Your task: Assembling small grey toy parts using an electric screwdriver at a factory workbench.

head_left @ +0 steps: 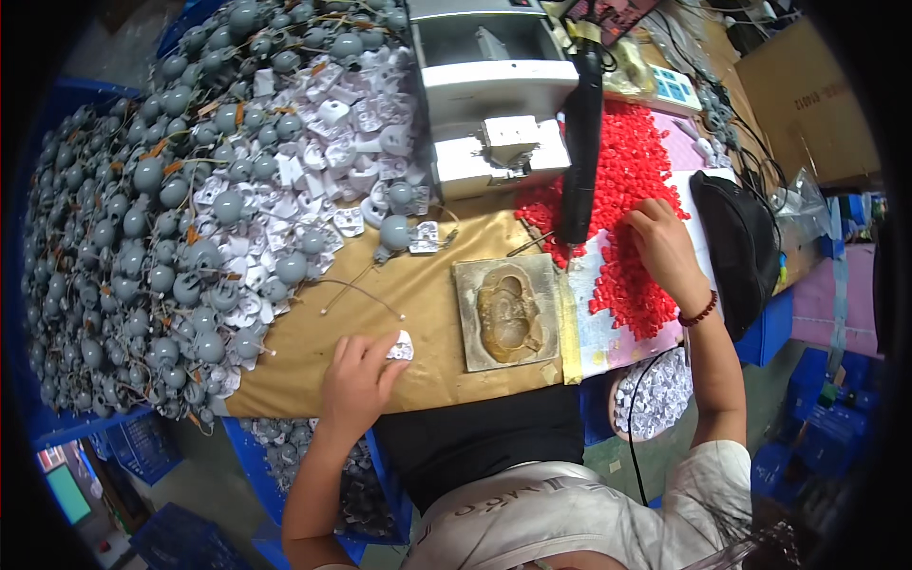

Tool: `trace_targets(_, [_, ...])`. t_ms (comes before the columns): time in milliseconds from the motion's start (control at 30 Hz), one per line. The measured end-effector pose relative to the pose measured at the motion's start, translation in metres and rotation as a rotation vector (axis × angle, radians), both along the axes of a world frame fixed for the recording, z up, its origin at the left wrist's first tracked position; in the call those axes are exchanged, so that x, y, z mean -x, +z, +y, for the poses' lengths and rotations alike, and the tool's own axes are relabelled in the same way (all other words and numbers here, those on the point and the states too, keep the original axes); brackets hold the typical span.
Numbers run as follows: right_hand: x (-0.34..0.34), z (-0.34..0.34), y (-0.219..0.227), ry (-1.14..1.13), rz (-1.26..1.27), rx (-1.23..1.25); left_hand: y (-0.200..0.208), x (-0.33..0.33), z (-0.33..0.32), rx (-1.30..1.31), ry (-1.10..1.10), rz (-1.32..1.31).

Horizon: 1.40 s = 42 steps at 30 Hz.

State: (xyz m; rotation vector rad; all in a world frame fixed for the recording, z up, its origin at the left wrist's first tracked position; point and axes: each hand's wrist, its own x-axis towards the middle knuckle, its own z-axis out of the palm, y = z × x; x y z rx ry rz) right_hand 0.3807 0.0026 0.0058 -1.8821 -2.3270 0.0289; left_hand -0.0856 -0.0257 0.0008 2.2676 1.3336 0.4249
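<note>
Near the table's front edge, my left hand (355, 385) pinches a small white plastic part (401, 346) between thumb and fingers. My right hand (665, 249) reaches into a heap of small red plastic pieces (635, 166); its fingers are bent together, and whatever they hold is hidden. Between my hands lies a square metal block (509, 313) with a rounded hollow in its middle. A black power screwdriver (581, 142) hangs upright behind the block, its tip close to the red pieces. Two grey ball-shaped parts (395, 233) rest beside white pieces beyond my left hand.
A large pile of grey ball-shaped parts with wires (142, 228) fills the left side, with white plastic pieces (356, 114) next to it. At the back stands a metal machine (494, 95). A black pouch (731, 247) lies at the right, and a cardboard box (807, 100) behind it.
</note>
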Motion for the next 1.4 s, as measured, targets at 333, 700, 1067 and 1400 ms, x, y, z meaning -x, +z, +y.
trace_targets(333, [0.001, 0.004, 0.004, -0.003, 0.107, -0.052, 0.021, -0.005, 0.014, 0.165, -0.12, -0.028])
trace_targets(700, [0.025, 0.003, 0.027, -0.143, 0.414, -0.091, 0.014, -0.122, 0.033, 0.025, -0.136, -0.136])
trace_targets(1067, [0.118, -0.02, 0.025, 0.242, 0.808, 0.096, 0.005, -0.077, 0.066, -0.233, 0.131, -0.14])
trace_targets(1400, [0.143, -0.024, 0.0, 0.278, 0.825, -0.075, 0.006, -0.05, 0.102, -0.247, 0.225, -0.211])
